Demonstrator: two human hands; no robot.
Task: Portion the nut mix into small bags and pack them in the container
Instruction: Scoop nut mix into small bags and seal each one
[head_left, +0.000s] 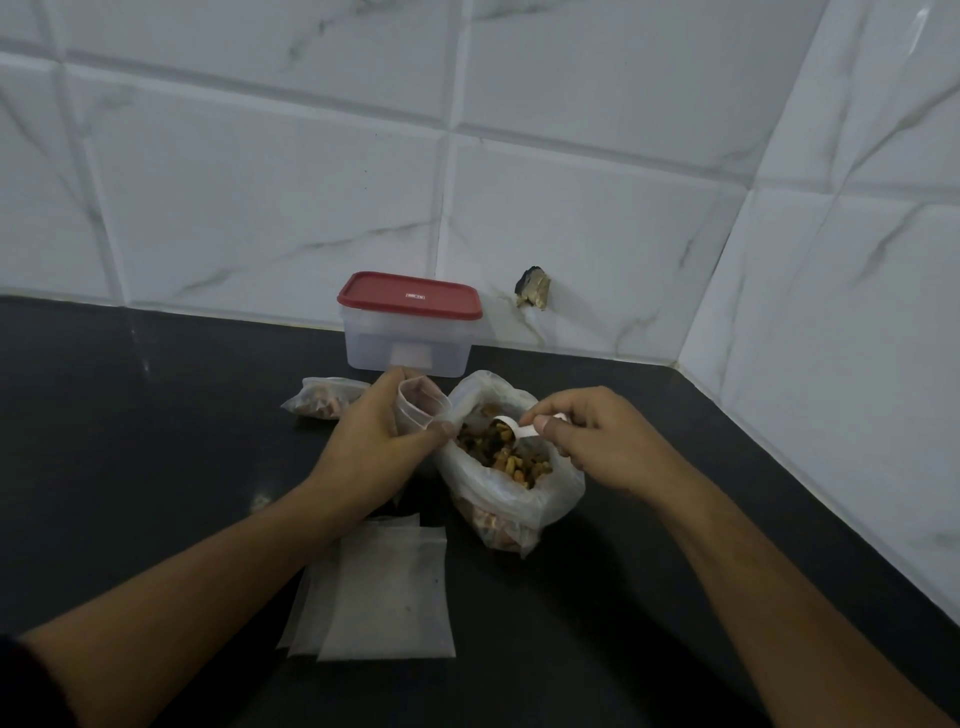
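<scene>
From the head view, the nut mix (501, 460), brown and yellow pieces, filled a crumpled clear big bag (511, 506) standing open on the dark surface (130, 441). The right hand (587, 436) pinched a white scoop (519, 428) dipped into the mix. The left hand (384, 426) gripped a small bag (418, 402), mouth open, just beside it. A filled bag (322, 397) lay behind the left hand, near the red-lidded clear container (410, 343). Flat empty bags (384, 587) lay nearer the person.
</scene>
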